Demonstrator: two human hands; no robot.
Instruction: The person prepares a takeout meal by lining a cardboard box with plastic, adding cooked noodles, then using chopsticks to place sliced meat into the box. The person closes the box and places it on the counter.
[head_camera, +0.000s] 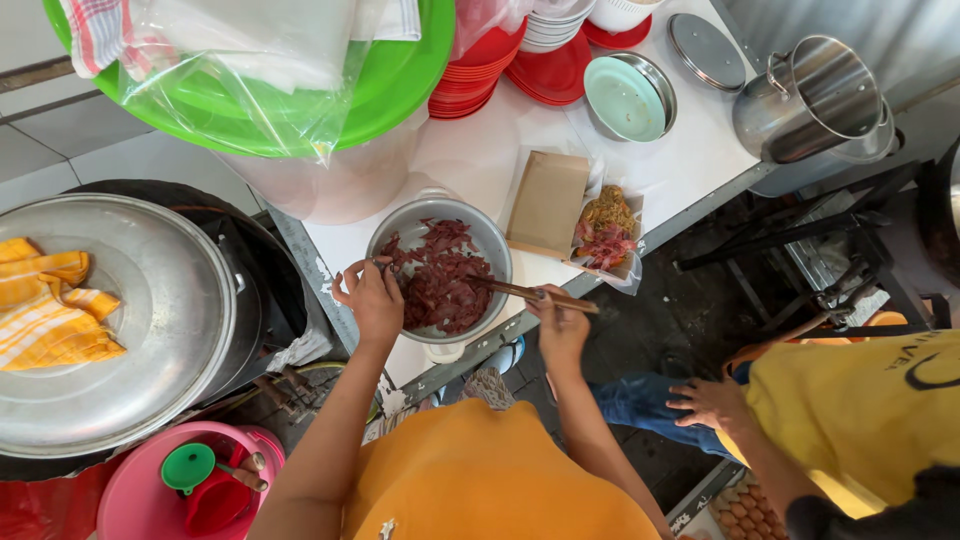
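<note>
Metal bowl of red meat strips steadied and worked with chopsticks at a white counter.

At far left a yellow striped cloth (50, 305) is laid on a large round metal lid (120, 320); below it a pink bucket (150, 490) is seen with a green funnel (188, 466) inside. The left hand (372, 298) is raised, wrist bent, fingers pinched closed on the rim of the metal bowl (440, 265), which is set near the counter's front edge. The right hand (560, 325) is curled tight around wooden chopsticks (530, 292), tips dipped into the meat strips (440, 280). Just right of the bowl, an open brown cardboard box (575, 215) is placed, its flat lid folded back, noodles and red strips inside. Further right, another person's hand (708, 402) is rested on a blue-trousered knee.
</note>
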